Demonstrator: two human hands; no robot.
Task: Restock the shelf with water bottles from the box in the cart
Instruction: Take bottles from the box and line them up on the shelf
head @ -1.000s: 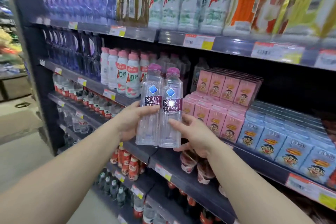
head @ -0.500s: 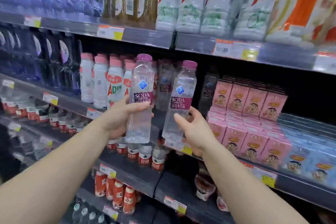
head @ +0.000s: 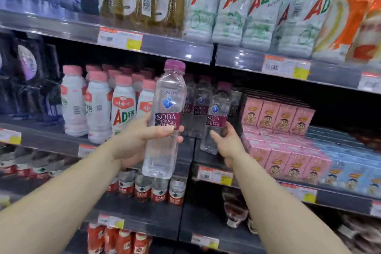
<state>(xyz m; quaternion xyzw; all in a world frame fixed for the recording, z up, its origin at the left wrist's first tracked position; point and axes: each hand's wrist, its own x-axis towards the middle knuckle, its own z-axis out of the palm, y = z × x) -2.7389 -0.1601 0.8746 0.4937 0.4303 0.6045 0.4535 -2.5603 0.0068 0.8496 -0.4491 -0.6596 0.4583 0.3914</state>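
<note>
Left hand (head: pixel 134 140): my fingers wrapped around one water bottle (head: pixel 165 121), upright before the shelf (head: pixel 257 173).
Right hand (head: pixel 226 142): my fingers gripped a second bottle (head: pixel 216 117), tilted, over the shelf by pink cartons (head: pixel 278 117).

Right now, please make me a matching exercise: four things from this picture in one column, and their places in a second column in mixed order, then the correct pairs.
Things:
1. soda bottle in the left hand
2. soda bottle at the right hand
3. pink drink cartons
4. pink-capped AD bottles

Places:
A. at the shelf, beside the other soda bottles
B. shelf, right of the soda bottles
C. held up in front of the shelf
D. shelf, left of the soda bottles

Pairs: 1-C, 2-A, 3-B, 4-D
</note>
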